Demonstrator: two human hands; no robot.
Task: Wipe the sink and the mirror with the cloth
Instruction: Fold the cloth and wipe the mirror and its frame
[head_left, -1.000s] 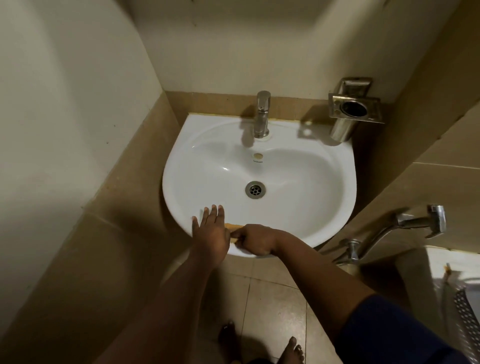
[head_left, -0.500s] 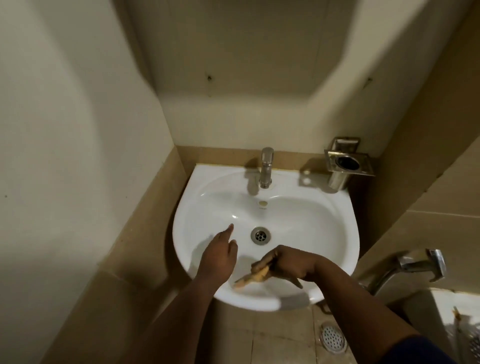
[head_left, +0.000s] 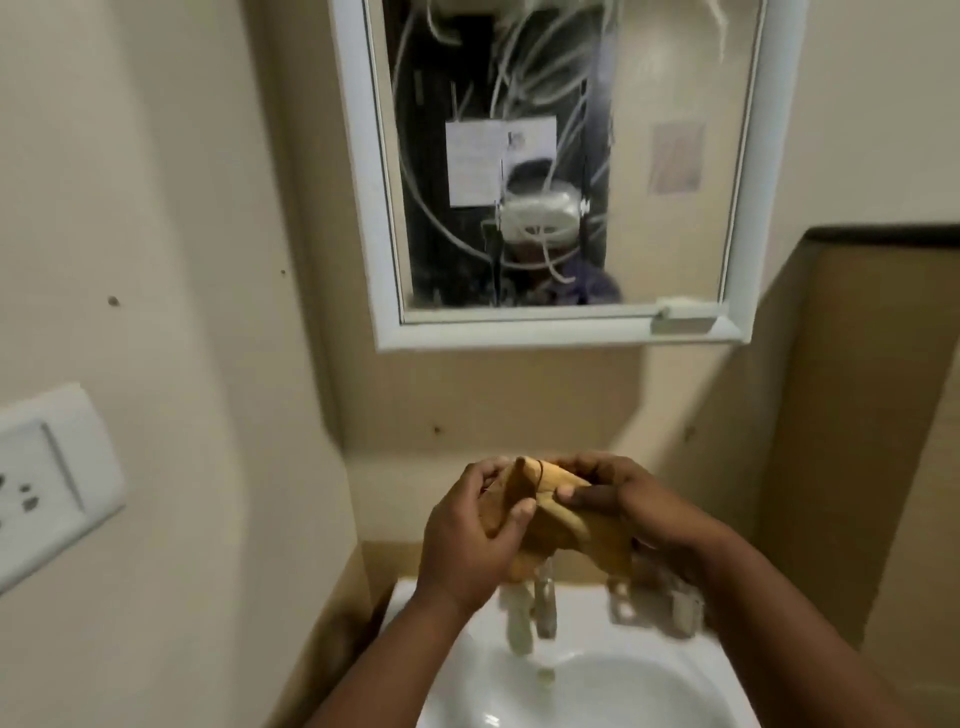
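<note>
A tan cloth (head_left: 558, 525) is bunched between both my hands, held up over the back of the white sink (head_left: 613, 680). My left hand (head_left: 465, 540) grips its left side, thumb across the fabric. My right hand (head_left: 618, 499) pinches its right side. The tap (head_left: 530, 610) shows blurred just below the cloth. A white-framed mirror (head_left: 649, 171) hangs on the wall above, well clear of my hands, and reflects a person wearing a head camera.
A white wall socket (head_left: 47, 488) sits on the left wall. A blurred steel holder (head_left: 657, 605) sticks out at the sink's back right, under my right wrist. A tan tiled wall panel (head_left: 857, 415) rises on the right.
The view has swung up from the sink basin to the mirror. Both hands lifted off the sink's front rim, and the left hand has taken hold of the cloth too.
</note>
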